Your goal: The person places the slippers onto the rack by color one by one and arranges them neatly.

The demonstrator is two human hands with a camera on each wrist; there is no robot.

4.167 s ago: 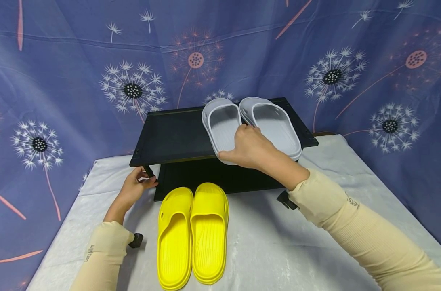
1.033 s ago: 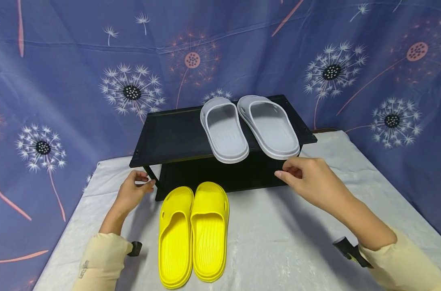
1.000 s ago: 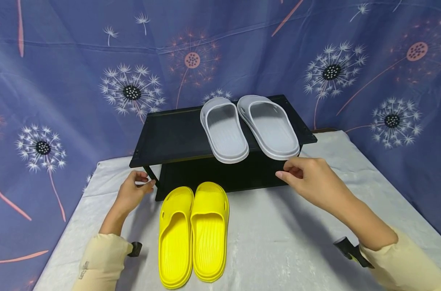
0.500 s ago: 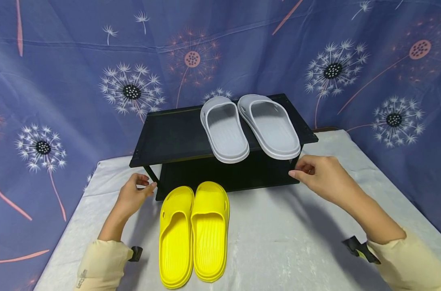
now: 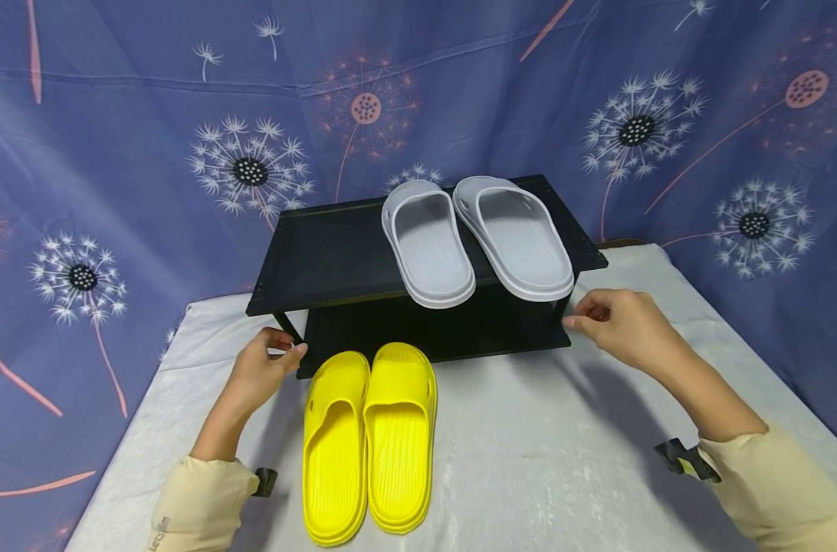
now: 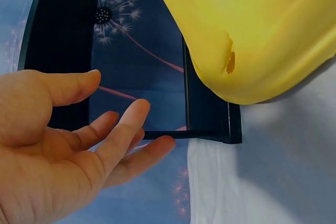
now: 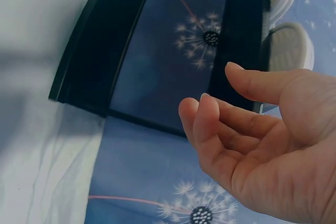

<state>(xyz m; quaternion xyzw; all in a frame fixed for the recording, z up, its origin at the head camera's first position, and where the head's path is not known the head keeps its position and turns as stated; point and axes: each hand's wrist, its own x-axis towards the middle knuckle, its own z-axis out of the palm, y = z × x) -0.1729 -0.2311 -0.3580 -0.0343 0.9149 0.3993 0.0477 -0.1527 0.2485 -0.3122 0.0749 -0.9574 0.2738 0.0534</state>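
Observation:
A black two-tier shoe rack [image 5: 329,257] stands on the cloth-covered table. A pair of light grey slippers, the left grey slipper [image 5: 432,253] and the right grey slipper [image 5: 525,249], lies on its top shelf with the open heels over the front edge. In front of the rack, the left yellow slipper [image 5: 336,452] and right yellow slipper [image 5: 399,445] sit side by side, toes at the lower shelf. My left hand [image 5: 260,372] is by the rack's left front post, fingers loosely bent around nothing. Near the right post, my right hand [image 5: 628,326] is likewise relaxed, thumb apart from the fingers.
A blue curtain [image 5: 460,92] with dandelion prints hangs behind and beside the table. The pale cloth [image 5: 529,460] covers the tabletop. A black lower shelf [image 5: 487,326] lies under the upper one.
My right hand has left the grey slippers, moving right and down to the rack's right side. In the last half second it shifts a little further right; my left hand moves slightly right.

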